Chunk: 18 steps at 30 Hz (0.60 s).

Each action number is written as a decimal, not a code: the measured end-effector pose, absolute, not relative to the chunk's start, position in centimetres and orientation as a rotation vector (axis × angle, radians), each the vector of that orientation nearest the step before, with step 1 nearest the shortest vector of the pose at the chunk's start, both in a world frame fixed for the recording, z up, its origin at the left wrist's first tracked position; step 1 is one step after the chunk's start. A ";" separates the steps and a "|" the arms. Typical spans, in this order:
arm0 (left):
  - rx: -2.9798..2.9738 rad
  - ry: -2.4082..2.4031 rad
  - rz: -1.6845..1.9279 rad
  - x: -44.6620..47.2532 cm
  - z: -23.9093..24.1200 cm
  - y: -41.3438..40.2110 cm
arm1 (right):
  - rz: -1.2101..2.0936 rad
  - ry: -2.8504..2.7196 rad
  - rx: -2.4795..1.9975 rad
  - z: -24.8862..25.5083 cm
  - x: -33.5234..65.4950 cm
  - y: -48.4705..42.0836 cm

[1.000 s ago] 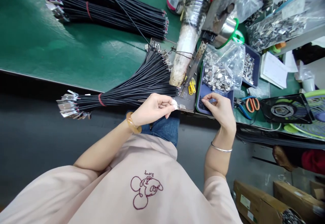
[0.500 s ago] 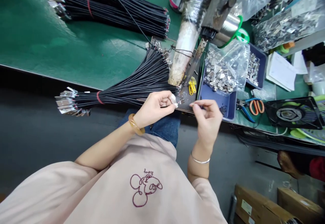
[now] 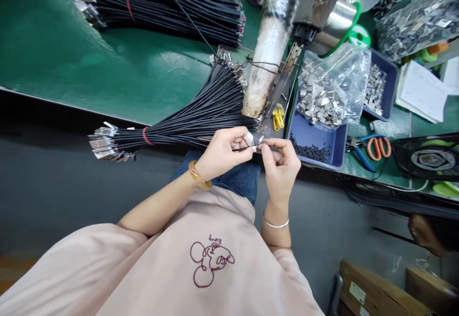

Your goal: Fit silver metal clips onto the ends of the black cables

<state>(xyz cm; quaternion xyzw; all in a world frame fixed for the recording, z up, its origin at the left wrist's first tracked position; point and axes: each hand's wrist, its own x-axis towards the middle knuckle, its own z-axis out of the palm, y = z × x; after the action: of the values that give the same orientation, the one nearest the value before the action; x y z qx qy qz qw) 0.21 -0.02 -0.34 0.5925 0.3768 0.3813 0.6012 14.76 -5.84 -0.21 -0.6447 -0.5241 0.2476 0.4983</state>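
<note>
My left hand, with white coverings on its fingertips, is closed on a thin black cable whose end points to the right. Fingers pinched, my right hand meets that cable end; any small piece between its thumb and forefinger is too tiny to make out. Just above the fingertips shows a small silvery metal piece. Behind my left hand, a fanned bundle of black cables with metal ends lies along the bench edge, tied by a red band.
A wrapped duct nozzle hangs over the work spot beside a yellow clip-like tool. To the right are a blue tray of small black pieces, a plastic bag of metal parts, pliers, orange-handled scissors and a fan.
My right hand has moved left from beside the tray to the cable end at my left hand. The view has shifted slightly, showing more of the tray's black pieces.
</note>
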 end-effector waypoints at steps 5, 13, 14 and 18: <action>1.403 0.851 0.856 0.0 -0.2 0.0 | 0.450 -1.413 -1.617 0.1 14.5 -5.9; 1.329 0.843 0.933 -0.5 -0.2 0.0 | 0.206 -1.120 -1.344 1.1 15.4 -6.1; 1.305 0.849 0.964 -0.4 -0.1 -0.1 | 0.203 -1.086 -1.314 1.3 15.5 -6.1; 1.266 0.921 1.025 0.0 0.2 -0.1 | 0.189 -1.179 -1.413 1.6 15.2 -6.2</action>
<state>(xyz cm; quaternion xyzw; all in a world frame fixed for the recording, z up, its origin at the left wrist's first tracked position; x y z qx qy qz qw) 0.03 -0.14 0.16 0.5446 0.3961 0.4408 0.5935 15.21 -6.25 1.58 -0.6100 -0.5090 0.0815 0.6017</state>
